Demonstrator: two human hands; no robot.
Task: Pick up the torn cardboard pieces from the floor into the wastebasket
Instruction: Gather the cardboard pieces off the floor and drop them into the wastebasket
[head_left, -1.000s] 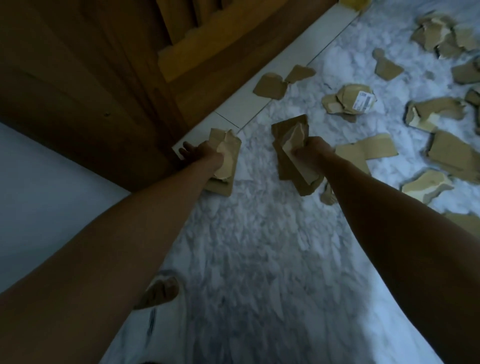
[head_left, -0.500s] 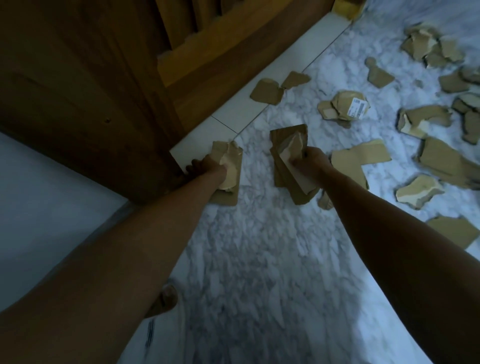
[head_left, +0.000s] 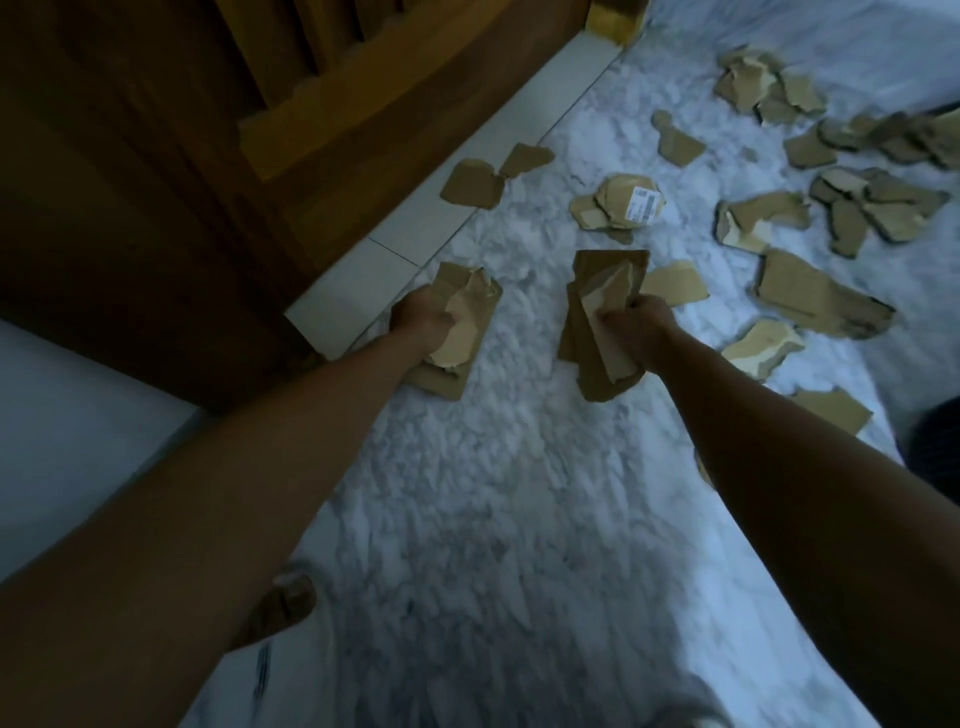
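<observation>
Gripping left: left hand (head_left: 423, 325) clenched round a cardboard stack (head_left: 460, 332).
Right: right hand (head_left: 636, 327) clutches a taller cardboard bundle (head_left: 597, 322), long axis pointing away.
Nearest loose piece: torn scrap (head_left: 675, 283) just beyond right fingers.
Wastebasket: not identifiable.
</observation>
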